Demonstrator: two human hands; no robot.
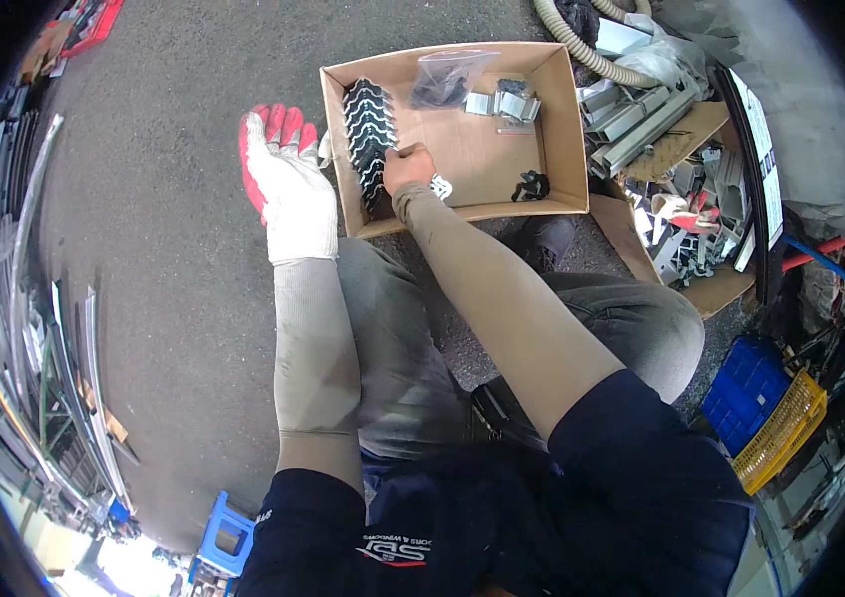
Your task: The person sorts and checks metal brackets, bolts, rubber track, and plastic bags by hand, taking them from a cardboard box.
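Wavy-edged metal brackets, likely light, stiff and best pinched by their edges, line the left side of a cardboard box, between the gloved left hand, fingers released, and the bare right hand, curled at them, grip unclear, on grey floor flanked by long strips, then aluminium offcuts.

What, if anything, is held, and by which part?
The right hand is at the metal pieces, by their right edge; grip unclear. The left hand holds nothing visible.
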